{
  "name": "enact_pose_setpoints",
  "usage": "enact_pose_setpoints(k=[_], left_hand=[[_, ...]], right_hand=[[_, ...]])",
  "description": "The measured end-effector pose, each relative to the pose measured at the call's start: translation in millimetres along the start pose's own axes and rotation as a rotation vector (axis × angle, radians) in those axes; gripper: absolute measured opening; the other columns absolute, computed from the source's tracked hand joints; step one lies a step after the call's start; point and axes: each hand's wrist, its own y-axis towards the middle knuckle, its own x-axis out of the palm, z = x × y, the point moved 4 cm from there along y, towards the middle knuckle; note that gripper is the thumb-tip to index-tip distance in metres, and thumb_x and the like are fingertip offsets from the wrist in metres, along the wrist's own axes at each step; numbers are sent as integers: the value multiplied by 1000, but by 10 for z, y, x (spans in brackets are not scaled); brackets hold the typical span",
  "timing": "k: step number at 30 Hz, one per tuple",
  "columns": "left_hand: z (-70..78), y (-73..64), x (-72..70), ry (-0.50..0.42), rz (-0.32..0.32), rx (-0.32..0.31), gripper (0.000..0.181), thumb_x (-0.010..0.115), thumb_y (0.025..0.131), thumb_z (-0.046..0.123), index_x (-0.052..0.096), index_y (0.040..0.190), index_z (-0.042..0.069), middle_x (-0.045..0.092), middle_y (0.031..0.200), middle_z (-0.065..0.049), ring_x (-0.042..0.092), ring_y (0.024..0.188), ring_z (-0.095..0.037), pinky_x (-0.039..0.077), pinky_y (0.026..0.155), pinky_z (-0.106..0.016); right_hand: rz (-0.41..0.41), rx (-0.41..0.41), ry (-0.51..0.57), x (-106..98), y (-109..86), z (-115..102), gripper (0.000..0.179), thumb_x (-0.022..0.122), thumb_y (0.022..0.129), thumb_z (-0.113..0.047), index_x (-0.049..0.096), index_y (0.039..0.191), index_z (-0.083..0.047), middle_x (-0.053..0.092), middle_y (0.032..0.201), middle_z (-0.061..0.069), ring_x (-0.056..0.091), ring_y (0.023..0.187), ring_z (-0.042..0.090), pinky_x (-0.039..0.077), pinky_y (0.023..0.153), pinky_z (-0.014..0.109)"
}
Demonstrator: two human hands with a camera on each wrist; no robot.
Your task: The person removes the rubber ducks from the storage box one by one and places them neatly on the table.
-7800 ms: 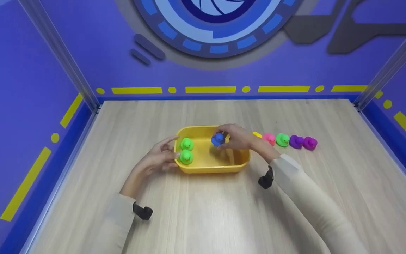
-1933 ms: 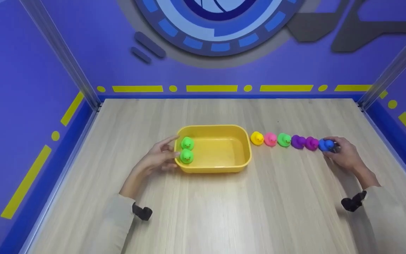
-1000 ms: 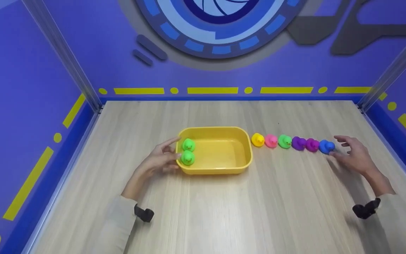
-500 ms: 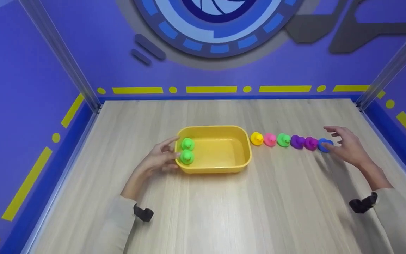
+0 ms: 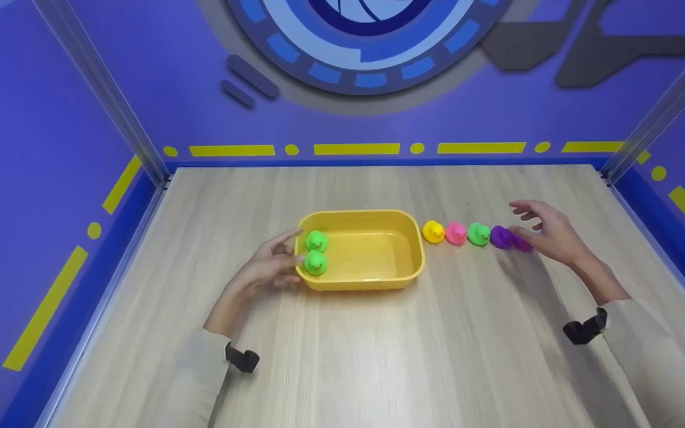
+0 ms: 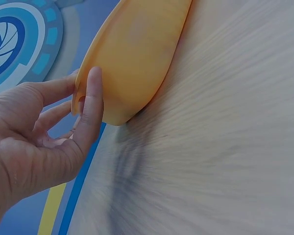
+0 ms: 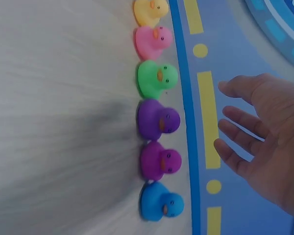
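My left hand (image 5: 265,264) holds the left end of a yellow plastic tub (image 5: 372,285), its thumb and fingers at the rim. Inside, against that end, sit two green rubber ducks (image 5: 316,242), one behind the other. To the right of the tub runs a row of small rubber ducks: yellow (image 5: 433,232), pink (image 5: 455,233), green (image 5: 478,234), purple (image 5: 501,237), magenta (image 7: 161,161) and blue (image 7: 161,201). Above the row's right part hovers my right hand (image 5: 550,235), fingers spread and holding nothing. It hides the blue duck in the head view and partly covers the magenta one.
The wooden tabletop (image 5: 342,356) is enclosed by a blue back wall (image 5: 366,131) and blue side walls with yellow stripes. Each wrist wears a black camera mount (image 5: 241,358). The tub's right end stands close to the yellow duck.
The blue duck went from over the tub to the row's right end, where my right hand let go of it. That hand has since lifted and moved left. My left hand stays put.
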Motion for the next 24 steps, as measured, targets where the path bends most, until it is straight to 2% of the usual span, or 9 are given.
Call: enact_pose_setpoints(k=[4, 9, 16, 24], left_hand=[[7, -8, -1, 1, 8, -4, 73, 72, 93, 6, 42, 156, 27, 45, 111, -5, 65, 84, -17, 64, 76, -35], [0, -9, -4, 5, 7, -11, 73, 72, 93, 6, 42, 156, 28, 46, 112, -5, 66, 81, -17, 64, 74, -33], [-2, -9, -16, 14, 15, -22, 73, 73, 93, 8, 43, 156, 31, 46, 112, -5, 66, 80, -16, 64, 73, -32], [1, 11, 0, 8, -5, -6, 72, 72, 94, 8, 43, 156, 28, 46, 108, -3, 65, 78, -16, 64, 72, -31]], right_hand=[[-23, -8, 2, 89, 105, -108, 46, 72, 94, -8, 58, 137, 1, 66, 124, 24, 62, 105, 29, 44, 79, 6], [-44, -13, 34, 178, 219, -220, 45, 71, 95, -8, 57, 138, 0, 66, 123, 23, 65, 106, 36, 50, 80, 14], [-73, -20, 94, 306, 390, -374, 43, 67, 97, -5, 56, 138, 1, 67, 121, 23, 66, 104, 36, 47, 77, 7], [-146, 3, 112, 465, 540, -576, 42, 66, 99, -8, 57, 139, -2, 66, 124, 21, 66, 108, 35, 47, 81, 9]])
